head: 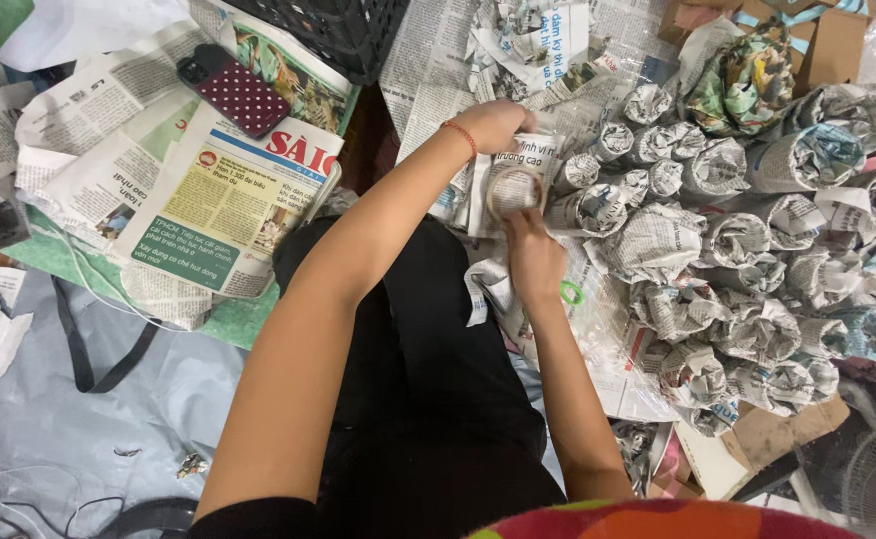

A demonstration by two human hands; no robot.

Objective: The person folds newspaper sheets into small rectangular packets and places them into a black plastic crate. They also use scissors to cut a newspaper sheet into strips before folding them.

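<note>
Wrapping is the step you are in: a small round jar half rolled in a sheet of printed newspaper sits between your two hands, just beyond your knees and at the near edge of the big heap of finished newspaper-wrapped bundles. Your left hand, the one with the red cord bracelet at the wrist, is curled over the top of the sheet, fingers closed on the paper. Your right hand comes up from below with its fingers pinched together on the lower edge of the wrap, at the open round end of the jar.

Judging by that exposed end, the paper there is not yet folded in. The next move likely calls for tucking the loose edges over the opening while your left hand keeps the roll from unwinding. A small green ring lies on the paper just beside your right wrist. To your left, well apart, a dark red dotted phone rests on a stack of flat newspapers.
</note>
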